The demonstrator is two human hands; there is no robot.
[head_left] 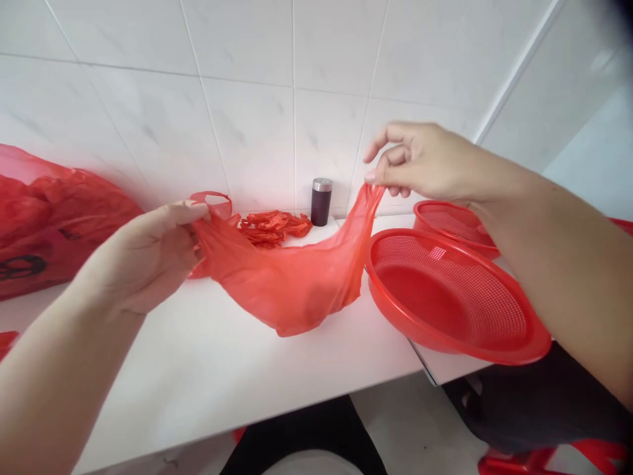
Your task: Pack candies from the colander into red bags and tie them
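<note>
A thin red plastic bag (pixel 291 284) hangs slack between my two hands above the white table. My left hand (pixel 148 254) pinches its left end, where a handle loop (pixel 215 198) sticks up behind the fingers. With thumb and fingertips, my right hand (pixel 408 158) grips the gathered right end, a little higher than the left. The bag sags in the middle, and a darker patch shows through its lower right part; what causes it I cannot tell.
Crumpled red bags (pixel 277 224) lie behind, beside a dark cup (pixel 321 203) with a silver top. A large stuffed red bag (pixel 54 224) stands left. A red mesh basket (pixel 455 297) sits right, another basket (pixel 452 224) behind it. The table edge (pixel 277 419) is near my lap.
</note>
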